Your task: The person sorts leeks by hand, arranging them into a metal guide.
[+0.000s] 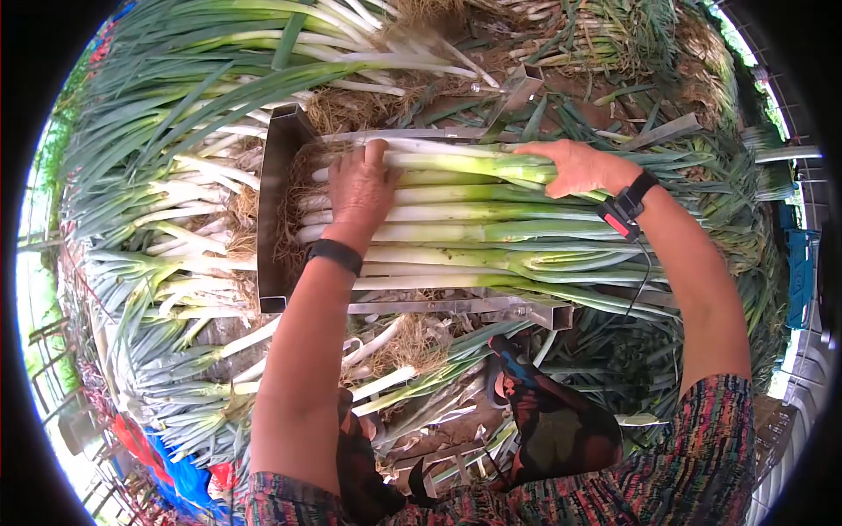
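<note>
Several leeks (438, 232) lie side by side in a metal frame (274, 210), their roots against its upright plate at the left and their green leaves running right. My left hand (361, 186) rests over the white ends of the upper leeks, its fingers bent round the topmost stalks near the roots. Farther right, my right hand (581, 168) is wrapped over the green part of the same upper leeks, thumb and fingers on either side. A dark band is on my left wrist, and a device with a red edge is strapped to my right wrist.
Heaps of loose leeks (202, 96) lie beyond and left of the frame, with more leaves at the right. Below it are scattered leeks and my legs in patterned cloth (566, 421). A blue crate (800, 279) stands at the far right.
</note>
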`<state>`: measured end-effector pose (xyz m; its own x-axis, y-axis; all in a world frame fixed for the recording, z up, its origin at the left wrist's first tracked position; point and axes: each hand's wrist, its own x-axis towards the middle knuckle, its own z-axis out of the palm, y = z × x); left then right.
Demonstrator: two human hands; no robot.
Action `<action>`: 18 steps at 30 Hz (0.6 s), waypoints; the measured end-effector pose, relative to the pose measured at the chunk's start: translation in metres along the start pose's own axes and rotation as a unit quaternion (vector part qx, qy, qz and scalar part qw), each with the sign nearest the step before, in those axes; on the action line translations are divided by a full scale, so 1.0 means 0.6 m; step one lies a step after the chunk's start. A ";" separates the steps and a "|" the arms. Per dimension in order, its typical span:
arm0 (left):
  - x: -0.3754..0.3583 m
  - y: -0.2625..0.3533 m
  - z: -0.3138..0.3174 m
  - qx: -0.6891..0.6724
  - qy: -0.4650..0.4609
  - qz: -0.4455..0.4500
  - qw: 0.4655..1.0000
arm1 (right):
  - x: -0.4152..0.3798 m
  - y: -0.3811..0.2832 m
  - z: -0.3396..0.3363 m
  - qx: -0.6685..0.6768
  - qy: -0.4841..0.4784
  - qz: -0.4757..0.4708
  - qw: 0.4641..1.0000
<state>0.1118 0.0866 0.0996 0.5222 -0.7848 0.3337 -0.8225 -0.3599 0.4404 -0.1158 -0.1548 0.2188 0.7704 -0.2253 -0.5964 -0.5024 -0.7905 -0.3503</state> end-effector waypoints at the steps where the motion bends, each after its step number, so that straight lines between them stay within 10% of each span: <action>1: 0.005 -0.007 -0.004 -0.005 -0.003 0.013 1.000 | 0.004 0.006 0.001 -0.017 0.001 -0.011 1.000; 10: -0.004 -0.027 -0.012 -0.042 -0.132 -0.064 0.988 | -0.006 -0.002 -0.024 -0.165 0.139 0.021 0.976; 18: -0.035 -0.007 0.007 0.008 -0.008 -0.060 0.998 | 0.072 -0.067 0.033 -0.125 0.199 -0.068 0.970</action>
<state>0.1032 0.1021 0.0872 0.6141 -0.7432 0.2656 -0.7573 -0.4601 0.4635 -0.0703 -0.1216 0.1928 0.9382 -0.2722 -0.2136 -0.3134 -0.9302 -0.1912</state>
